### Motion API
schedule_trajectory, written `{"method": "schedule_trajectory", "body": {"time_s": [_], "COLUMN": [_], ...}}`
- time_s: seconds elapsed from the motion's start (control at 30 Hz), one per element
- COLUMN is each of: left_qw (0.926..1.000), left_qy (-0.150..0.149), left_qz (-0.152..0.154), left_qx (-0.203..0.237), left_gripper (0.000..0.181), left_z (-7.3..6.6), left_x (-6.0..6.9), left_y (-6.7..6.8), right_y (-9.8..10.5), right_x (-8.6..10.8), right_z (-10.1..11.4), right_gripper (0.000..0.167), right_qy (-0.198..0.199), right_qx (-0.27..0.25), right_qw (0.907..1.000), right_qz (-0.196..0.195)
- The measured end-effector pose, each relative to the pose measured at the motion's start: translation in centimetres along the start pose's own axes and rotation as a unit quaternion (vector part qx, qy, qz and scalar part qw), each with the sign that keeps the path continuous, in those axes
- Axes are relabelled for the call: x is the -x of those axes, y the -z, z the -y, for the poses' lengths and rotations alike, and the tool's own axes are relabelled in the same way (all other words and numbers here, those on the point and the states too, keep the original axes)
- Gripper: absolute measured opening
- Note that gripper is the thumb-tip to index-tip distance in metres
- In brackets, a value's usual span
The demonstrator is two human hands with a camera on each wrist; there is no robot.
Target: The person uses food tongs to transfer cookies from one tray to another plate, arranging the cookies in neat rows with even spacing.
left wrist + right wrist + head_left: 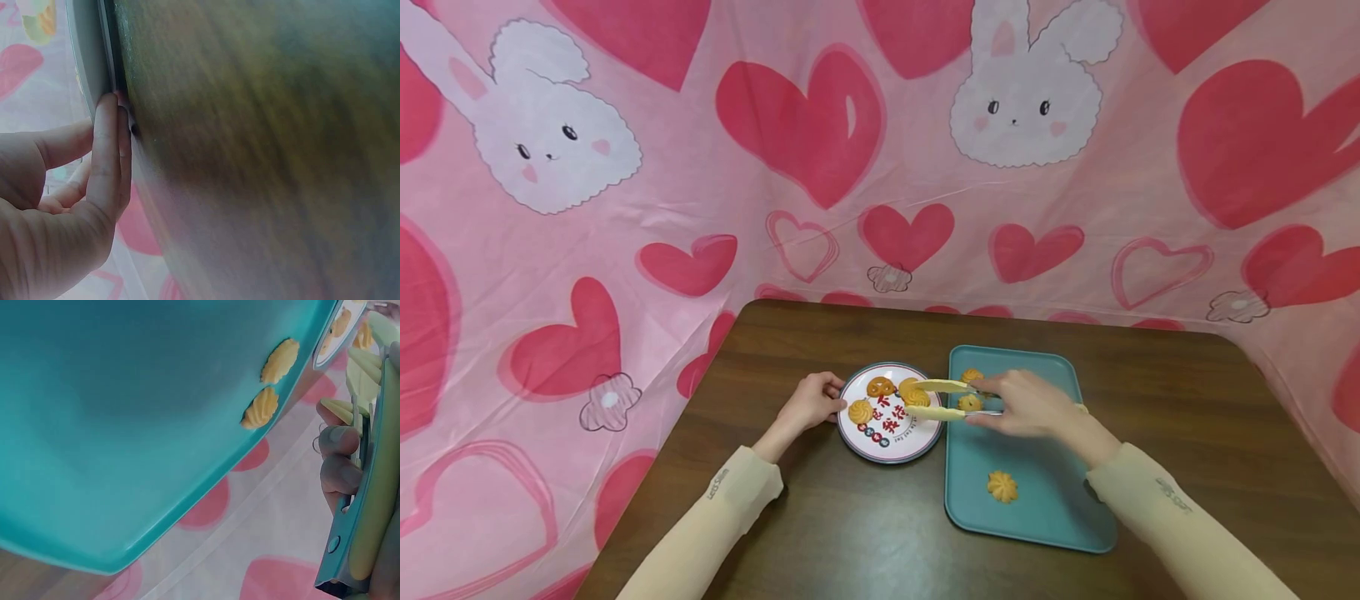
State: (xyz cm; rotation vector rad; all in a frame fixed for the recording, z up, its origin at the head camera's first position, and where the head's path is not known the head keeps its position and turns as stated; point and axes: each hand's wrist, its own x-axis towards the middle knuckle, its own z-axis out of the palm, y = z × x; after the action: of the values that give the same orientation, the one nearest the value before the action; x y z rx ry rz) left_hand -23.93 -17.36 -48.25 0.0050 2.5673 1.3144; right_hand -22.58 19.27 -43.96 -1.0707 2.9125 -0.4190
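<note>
The left hand (pixel 808 402) pinches the left rim of a round white plate (pixel 912 443); in the left wrist view, thumb and fingers of this hand (pixel 75 200) meet at the plate's edge (pixel 90 56). On the plate lie a pretzel-shaped cookie (pixel 881 387), a round cookie (pixel 861 412) and overlapping cookies (pixel 916 396) at the right. Around these stand the parted yellow tips of the tongs (pixel 936 412), which the right hand (pixel 1030 404) grips above the tray. In the right wrist view, the fingers of this hand (pixel 340 456) curl round the tongs (pixel 375 500).
Right of the plate lies a teal tray (pixel 1030 521). Two cookies, one (pixel 972 376) behind the other (pixel 970 403), lie near its upper left, partly behind the tongs; a flower-shaped cookie (pixel 1002 487) lies lower down. A pink patterned cloth (pixel 925 183) hangs behind the wooden table (pixel 820 517).
</note>
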Motion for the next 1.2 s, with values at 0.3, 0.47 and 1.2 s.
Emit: {"method": "schedule_trajectory", "body": {"time_s": [0.3, 0.47, 1.2], "left_qw": [1.0, 1.0, 0.9998], "left_qy": [0.001, 0.001, -0.013], "left_qz": [-0.001, 0.001, -0.002], "left_qx": [-0.003, 0.003, 0.011], "left_gripper": [0.032, 0.031, 0.029], "left_z": [0.0, -0.1, 0.0], "left_x": [0.0, 0.0, 0.1], "left_y": [0.0, 0.0, 0.0], "right_y": [-1.0, -1.4, -2.5], "right_x": [-1.5, -2.2, -3.5], "right_z": [0.6, 0.9, 1.9], "right_gripper": [0.061, 0.059, 0.063], "right_qy": [0.0, 0.012, 0.012], "right_qx": [-0.015, -0.021, -0.017], "right_qw": [0.9995, 0.9993, 0.9988], "right_qz": [0.027, 0.029, 0.043]}}
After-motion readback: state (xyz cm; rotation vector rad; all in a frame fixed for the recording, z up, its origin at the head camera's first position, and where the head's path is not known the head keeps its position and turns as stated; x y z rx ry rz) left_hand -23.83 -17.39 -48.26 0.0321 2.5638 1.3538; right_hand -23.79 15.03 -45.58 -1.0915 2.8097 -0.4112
